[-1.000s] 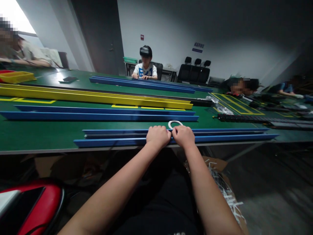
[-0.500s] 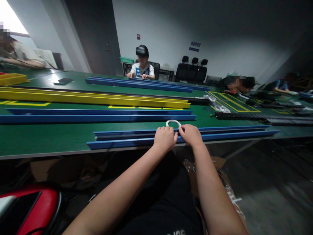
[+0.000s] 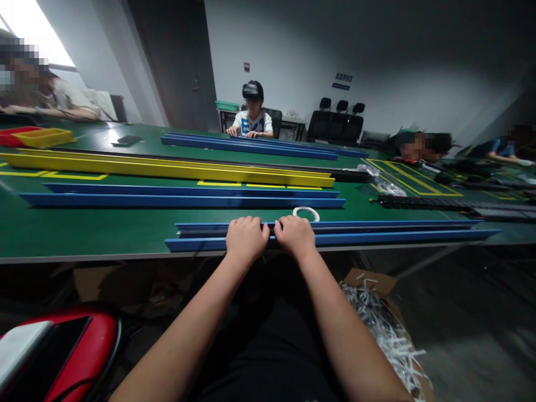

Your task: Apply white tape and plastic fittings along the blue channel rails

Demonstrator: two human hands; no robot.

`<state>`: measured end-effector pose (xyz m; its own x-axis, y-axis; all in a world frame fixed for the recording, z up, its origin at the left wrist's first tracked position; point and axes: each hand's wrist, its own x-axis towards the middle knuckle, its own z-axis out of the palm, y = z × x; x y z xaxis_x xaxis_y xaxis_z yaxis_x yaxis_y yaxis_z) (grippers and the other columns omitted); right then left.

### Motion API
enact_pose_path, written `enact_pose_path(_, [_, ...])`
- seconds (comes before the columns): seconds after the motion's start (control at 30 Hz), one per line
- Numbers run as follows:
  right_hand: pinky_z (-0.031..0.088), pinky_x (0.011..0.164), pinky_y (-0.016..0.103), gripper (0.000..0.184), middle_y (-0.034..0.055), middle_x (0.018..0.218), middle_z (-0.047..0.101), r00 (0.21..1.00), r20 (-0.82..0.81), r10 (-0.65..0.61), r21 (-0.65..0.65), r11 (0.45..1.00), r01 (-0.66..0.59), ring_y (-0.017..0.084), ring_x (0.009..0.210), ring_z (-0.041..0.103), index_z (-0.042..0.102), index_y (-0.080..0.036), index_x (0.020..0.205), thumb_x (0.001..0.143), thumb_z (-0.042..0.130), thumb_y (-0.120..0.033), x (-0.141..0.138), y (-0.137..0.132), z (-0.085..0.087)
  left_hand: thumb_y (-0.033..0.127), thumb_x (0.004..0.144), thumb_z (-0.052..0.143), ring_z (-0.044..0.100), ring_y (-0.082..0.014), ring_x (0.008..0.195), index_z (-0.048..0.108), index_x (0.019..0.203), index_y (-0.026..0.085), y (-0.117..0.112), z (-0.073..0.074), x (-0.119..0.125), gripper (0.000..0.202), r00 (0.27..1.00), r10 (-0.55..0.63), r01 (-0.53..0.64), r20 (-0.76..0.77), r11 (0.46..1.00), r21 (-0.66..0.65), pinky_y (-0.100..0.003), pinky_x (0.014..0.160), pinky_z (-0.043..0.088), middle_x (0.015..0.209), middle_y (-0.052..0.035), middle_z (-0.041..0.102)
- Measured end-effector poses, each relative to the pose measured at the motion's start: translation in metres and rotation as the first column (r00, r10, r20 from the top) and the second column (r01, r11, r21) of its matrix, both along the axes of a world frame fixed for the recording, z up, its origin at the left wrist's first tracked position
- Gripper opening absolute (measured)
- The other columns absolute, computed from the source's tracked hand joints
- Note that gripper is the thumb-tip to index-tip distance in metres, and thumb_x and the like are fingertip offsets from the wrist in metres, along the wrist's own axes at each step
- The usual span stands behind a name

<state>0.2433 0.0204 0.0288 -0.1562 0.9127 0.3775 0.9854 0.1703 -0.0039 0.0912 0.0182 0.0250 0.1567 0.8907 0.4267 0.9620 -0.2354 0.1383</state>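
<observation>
Along the near edge of the green table lies a long blue channel (image 3: pixel 389 237) with two raised flanges and a dark groove between them. My left hand (image 3: pixel 247 237) is closed over it, fingers curled across the far flange. Close to its right, my right hand (image 3: pixel 296 234) grips the same channel, the two thumbs nearly meeting. What the fingertips press on inside the groove is hidden. A white ring that looks like a roll of tape (image 3: pixel 295 213) lies flat just behind the channel, beyond my right hand.
Farther back lie other blue channels (image 3: pixel 188 200) and a long yellow channel (image 3: pixel 167 166). A carton of white paper strips (image 3: pixel 372 318) stands below right, a red chair (image 3: pixel 98 346) below left. Across the table sits a person (image 3: pixel 253 120); others work at both sides.
Both hands have slid left along the blue channel, away from the white ring, which stays on the table. The view has shifted slightly.
</observation>
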Motion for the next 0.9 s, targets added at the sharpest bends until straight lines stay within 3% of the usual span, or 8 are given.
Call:
enact_pose_path(0.17, [0.037,0.084,0.033,0.041,0.0100,0.093,0.073,0.999,-0.012,-0.035,0.009,0.999,0.035,0.022,0.092,0.063,0.071,-0.019,0.086,0.098,0.037,-0.038,0.013,0.002,-0.001,0.039,0.095,0.034,0.061,-0.0295,0.097,0.071,0.090,0.016,0.000,-0.001,0.017,0.044,0.999,0.013,-0.013,0.041,1.000,0.005,-0.044,0.088,0.037,0.097,-0.0144,0.070])
enact_pose_path(0.57, [0.035,0.082,0.031,0.038,0.0067,0.094,0.073,0.996,0.057,-0.074,0.013,0.997,0.073,0.020,0.091,0.062,0.070,-0.020,0.085,0.097,0.037,-0.034,0.090,-0.004,0.001,0.057,0.096,0.032,0.058,-0.0295,0.101,0.067,0.098,0.014,-0.003,-0.003,0.085,0.056,0.991,-0.112,0.116,0.078,0.992,-0.045,-0.043,0.089,0.035,0.102,-0.0159,0.068])
enact_pose_path(0.77, [0.037,0.080,0.031,0.038,0.0072,0.093,0.072,0.993,0.067,-0.098,-0.027,0.995,0.100,0.021,0.090,0.063,0.070,-0.020,0.086,0.098,0.038,-0.037,0.087,-0.002,0.007,0.049,0.096,0.038,0.059,-0.0279,0.100,0.065,0.099,0.016,-0.007,0.001,0.072,0.042,0.976,-0.213,0.215,0.051,0.976,-0.040,-0.040,0.088,0.037,0.101,-0.0130,0.068])
enact_pose_path(0.9, [0.038,0.083,0.032,0.041,0.0093,0.096,0.072,0.996,0.061,-0.071,-0.033,0.997,0.073,0.021,0.092,0.062,0.070,-0.020,0.089,0.099,0.035,-0.037,0.059,-0.003,0.011,0.032,0.094,0.043,0.062,-0.0269,0.098,0.066,0.095,0.018,-0.008,0.003,0.048,0.027,0.988,-0.154,0.155,0.019,0.986,-0.056,-0.040,0.087,0.039,0.098,-0.0113,0.069])
